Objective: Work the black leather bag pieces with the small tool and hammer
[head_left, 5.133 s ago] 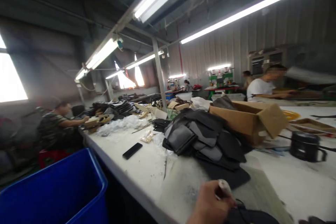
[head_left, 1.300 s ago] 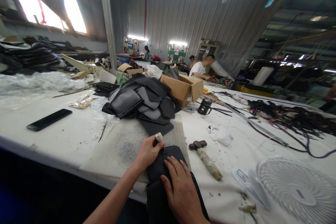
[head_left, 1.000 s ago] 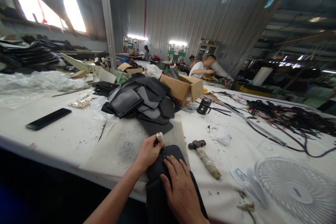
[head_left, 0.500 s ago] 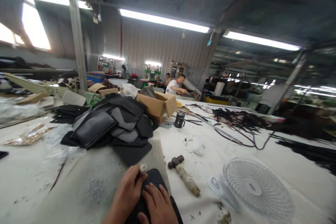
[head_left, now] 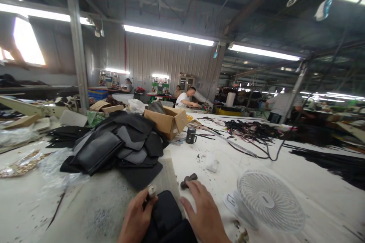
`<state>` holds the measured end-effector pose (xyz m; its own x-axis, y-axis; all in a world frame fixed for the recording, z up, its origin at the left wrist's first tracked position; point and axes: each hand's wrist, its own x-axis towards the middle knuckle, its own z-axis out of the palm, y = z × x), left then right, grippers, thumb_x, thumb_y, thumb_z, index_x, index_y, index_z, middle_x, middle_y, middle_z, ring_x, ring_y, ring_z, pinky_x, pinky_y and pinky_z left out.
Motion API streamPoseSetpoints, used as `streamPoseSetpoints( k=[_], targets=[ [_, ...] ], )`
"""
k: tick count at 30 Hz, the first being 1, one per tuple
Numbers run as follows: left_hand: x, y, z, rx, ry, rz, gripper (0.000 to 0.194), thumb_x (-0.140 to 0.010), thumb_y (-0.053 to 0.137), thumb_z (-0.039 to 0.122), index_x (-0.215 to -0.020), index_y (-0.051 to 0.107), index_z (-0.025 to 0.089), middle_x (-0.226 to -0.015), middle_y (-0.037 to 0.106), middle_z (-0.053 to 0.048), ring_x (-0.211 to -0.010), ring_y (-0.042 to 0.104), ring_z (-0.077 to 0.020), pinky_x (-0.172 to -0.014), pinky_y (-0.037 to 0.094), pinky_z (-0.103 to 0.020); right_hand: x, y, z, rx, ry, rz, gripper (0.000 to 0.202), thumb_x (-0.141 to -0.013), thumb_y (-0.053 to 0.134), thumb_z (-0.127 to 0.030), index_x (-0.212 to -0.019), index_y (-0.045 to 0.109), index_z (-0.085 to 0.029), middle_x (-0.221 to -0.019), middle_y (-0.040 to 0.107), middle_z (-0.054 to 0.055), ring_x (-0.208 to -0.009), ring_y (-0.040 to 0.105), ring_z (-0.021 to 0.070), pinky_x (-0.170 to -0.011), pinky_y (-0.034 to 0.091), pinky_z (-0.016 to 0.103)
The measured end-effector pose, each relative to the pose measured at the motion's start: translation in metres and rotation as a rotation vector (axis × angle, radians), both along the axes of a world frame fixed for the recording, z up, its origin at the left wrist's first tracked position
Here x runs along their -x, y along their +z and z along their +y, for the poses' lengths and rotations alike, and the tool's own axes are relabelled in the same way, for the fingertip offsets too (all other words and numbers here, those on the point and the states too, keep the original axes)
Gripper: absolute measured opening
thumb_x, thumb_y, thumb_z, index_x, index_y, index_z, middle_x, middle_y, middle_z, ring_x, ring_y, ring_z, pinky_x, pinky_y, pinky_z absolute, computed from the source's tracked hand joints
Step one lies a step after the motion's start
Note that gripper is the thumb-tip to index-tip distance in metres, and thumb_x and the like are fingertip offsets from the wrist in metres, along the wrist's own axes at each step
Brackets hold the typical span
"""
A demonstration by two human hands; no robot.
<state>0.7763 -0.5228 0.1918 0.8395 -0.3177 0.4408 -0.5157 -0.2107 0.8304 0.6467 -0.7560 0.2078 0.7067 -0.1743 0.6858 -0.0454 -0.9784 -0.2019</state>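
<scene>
My left hand (head_left: 137, 214) is closed round a short cylindrical punch (head_left: 152, 190), whose pale round top sticks up above the fingers. The punch's lower end is hidden. Beside that hand lies a black, leather-like piece (head_left: 169, 210) with rounded corners, running off the bottom edge of the view. To its right, my right hand (head_left: 204, 212) is over the hammer (head_left: 188, 180), thumb apart and fingers stretched. Only the dark hammer head shows; the hand covers the handle. Whether the palm touches it I cannot tell.
A heap of black pieces (head_left: 114, 140) lies ahead, next to a cardboard box (head_left: 168, 121). A black mug (head_left: 191, 135) stands beyond the hammer. A white fan (head_left: 268, 199) is at the right. Black straps (head_left: 251, 131) lie farther back, where a person (head_left: 185, 99) works.
My right hand has left the black piece and moved right, over the hammer's handle. My left hand still holds the punch. The camera view has tilted up a little.
</scene>
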Motion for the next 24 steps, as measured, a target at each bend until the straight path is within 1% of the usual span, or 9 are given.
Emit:
streamPoseSetpoints(
  k=[2,3,6,8,11,15,18,21,24],
  targets=[
    [-0.005,-0.005,0.001,0.002,0.013,-0.004,0.039,-0.095,0.07,0.062,-0.104,0.086,0.028,-0.1,0.087,-0.007,-0.092,0.082,-0.0341,-0.082,0.067,-0.038,0.002,-0.004,-0.024,0.101,-0.195,0.028,0.034,-0.095,0.072,-0.031,-0.128,0.071,-0.026,-0.12,0.077,0.013,-0.101,0.076,0.035,-0.083,0.066,0.047],
    [-0.008,-0.009,0.001,0.006,0.022,-0.008,0.04,-0.093,0.071,0.063,-0.107,0.087,0.029,-0.102,0.088,-0.006,-0.095,0.083,-0.0353,-0.083,0.068,-0.038,0.002,-0.009,-0.033,0.133,-0.249,0.072,0.032,-0.09,0.074,-0.029,-0.122,0.073,-0.026,-0.115,0.077,0.013,-0.097,0.076,0.0356,-0.079,0.065,0.047],
    [-0.018,-0.02,0.001,0.01,0.03,-0.017,0.038,-0.091,0.074,0.062,-0.107,0.088,0.031,-0.107,0.088,-0.004,-0.099,0.084,-0.0354,-0.082,0.068,-0.037,0.0,-0.021,-0.044,0.056,-0.298,0.263,0.025,-0.087,0.074,-0.03,-0.111,0.074,-0.025,-0.119,0.076,0.013,-0.106,0.074,0.0358,-0.088,0.063,0.046],
    [-0.021,-0.024,0.0,0.012,0.02,-0.018,0.037,-0.09,0.075,0.06,-0.107,0.088,0.03,-0.108,0.088,-0.003,-0.097,0.084,-0.0334,-0.08,0.068,-0.033,-0.004,-0.02,-0.042,-0.085,-0.304,0.388,0.023,-0.092,0.069,-0.031,-0.113,0.075,-0.023,-0.123,0.075,0.014,-0.115,0.071,0.0355,-0.097,0.059,0.045],
    [-0.018,-0.021,0.001,0.02,0.011,-0.015,0.037,-0.091,0.075,0.059,-0.108,0.088,0.029,-0.105,0.088,-0.003,-0.094,0.084,-0.0304,-0.078,0.066,-0.03,-0.01,-0.011,-0.036,-0.214,-0.304,0.484,0.025,-0.098,0.06,-0.027,-0.117,0.074,-0.019,-0.126,0.073,0.016,-0.121,0.069,0.0361,-0.101,0.054,0.044],
    [-0.01,-0.011,0.001,0.014,-0.001,-0.02,0.035,-0.094,0.072,0.058,-0.103,0.087,0.027,-0.1,0.088,-0.003,-0.092,0.083,-0.0296,-0.077,0.064,-0.03,-0.015,-0.005,-0.034,-0.276,-0.256,0.481,0.029,-0.105,0.05,-0.025,-0.12,0.072,-0.017,-0.122,0.075,0.017,-0.114,0.072,0.0353,-0.095,0.052,0.043],
    [-0.009,-0.01,0.0,0.019,-0.012,-0.012,0.036,-0.094,0.072,0.058,-0.104,0.086,0.026,-0.101,0.087,-0.004,-0.09,0.082,-0.0293,-0.079,0.063,-0.031,-0.015,-0.002,-0.036,-0.354,-0.221,0.434,0.029,-0.105,0.05,-0.03,-0.119,0.071,-0.017,-0.116,0.077,0.018,-0.109,0.074,0.0359,-0.094,0.051,0.044],
    [-0.011,-0.014,0.0,0.015,-0.033,-0.005,0.034,-0.096,0.07,0.056,-0.104,0.084,0.025,-0.1,0.086,-0.004,-0.09,0.08,-0.0286,-0.08,0.061,-0.031,-0.014,0.002,-0.038,-0.475,-0.187,0.375,0.033,-0.109,0.045,-0.041,-0.105,0.07,-0.019,-0.101,0.078,0.014,-0.097,0.075,0.0316,-0.085,0.052,0.04],
    [-0.008,-0.012,0.0,-0.002,-0.042,-0.007,0.029,-0.099,0.068,0.05,-0.101,0.081,0.025,-0.097,0.083,-0.004,-0.092,0.077,-0.0275,-0.082,0.057,-0.031,-0.012,0.008,-0.031,-0.618,-0.12,0.372,0.054,-0.113,0.031,-0.059,-0.087,0.061,-0.023,-0.079,0.069,0.006,-0.069,0.066,0.021,-0.063,0.049,0.031]
  ],
)
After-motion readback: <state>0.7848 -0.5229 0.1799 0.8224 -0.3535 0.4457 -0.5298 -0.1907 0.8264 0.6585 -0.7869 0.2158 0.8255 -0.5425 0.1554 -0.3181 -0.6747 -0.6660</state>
